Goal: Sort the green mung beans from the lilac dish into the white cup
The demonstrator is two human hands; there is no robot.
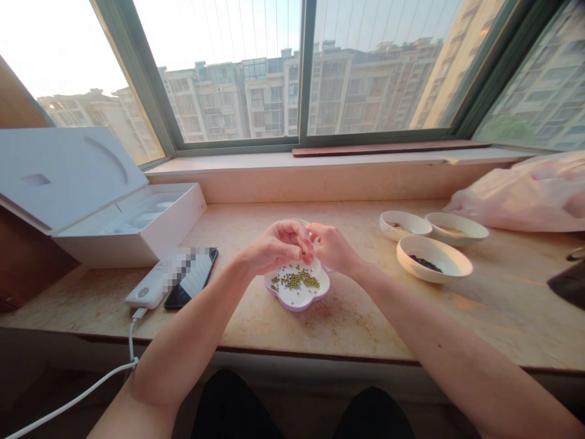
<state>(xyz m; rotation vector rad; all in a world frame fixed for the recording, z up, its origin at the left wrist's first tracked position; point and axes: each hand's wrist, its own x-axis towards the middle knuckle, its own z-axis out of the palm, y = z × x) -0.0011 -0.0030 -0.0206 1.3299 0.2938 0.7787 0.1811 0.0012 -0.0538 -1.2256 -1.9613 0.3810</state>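
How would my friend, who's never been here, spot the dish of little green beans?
Find the big window, then the counter below it. Near the counter's middle, the left hand and right hand are over a dish of green beans. Unlike the round white bowls to its right, it has a wavy, flower-like edge and a purple outside.

Your counter (365, 329) has a mottled, beige, stone-like top. On your left sits an open white box (178, 213), with a power bank (147, 286) and a phone (189, 285) side by side just in front of it. A dish (296, 300) stands near the middle. To your right, three bowls (452, 262) cluster together, a bag (525, 192) lying behind them; something dark (569, 286) sits at the far right.
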